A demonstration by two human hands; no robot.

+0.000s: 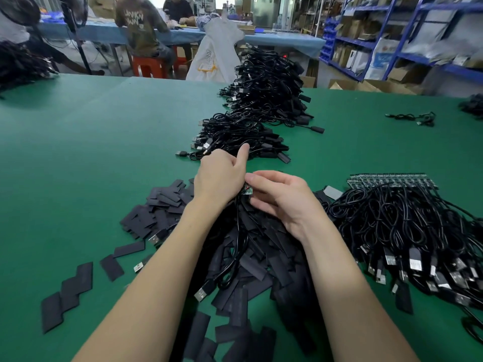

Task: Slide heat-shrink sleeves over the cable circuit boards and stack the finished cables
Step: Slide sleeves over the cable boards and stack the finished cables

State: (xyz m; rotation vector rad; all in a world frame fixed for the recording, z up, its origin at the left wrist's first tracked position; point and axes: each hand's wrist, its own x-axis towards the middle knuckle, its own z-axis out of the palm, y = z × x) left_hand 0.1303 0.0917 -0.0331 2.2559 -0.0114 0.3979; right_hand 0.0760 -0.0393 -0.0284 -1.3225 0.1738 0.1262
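Over the heap of flat black heat-shrink sleeves [251, 246] on the green matted worktable [99, 142], both bare hands are meeting around one small green circuit board [246, 192]. The left hand [220, 176] is curling its fingers under and gripping the board's thin black cable [239, 239], which is trailing down over the sleeve heap to a silver USB plug [200, 293]; its forefinger is sticking out straight, pointing away toward the stack of finished sleeved black cables [240, 138] just beyond the heap. The right hand [281, 195] is pinching the board's upper end between thumb and fingertips. Whether a sleeve is already on the board I cannot tell.

Right of the sleeve heap, a bundle of unsleeved black cables [407, 226] is lying with its row of bare boards on the far side and its plugs on the near side. Farther beyond the heap, past the finished stack, a taller pile of black cables [269, 82] is reaching toward the table's far edge. Left of the heap, loose sleeves are scattering out, and beyond them wide open green mat is running to the left and far edges.
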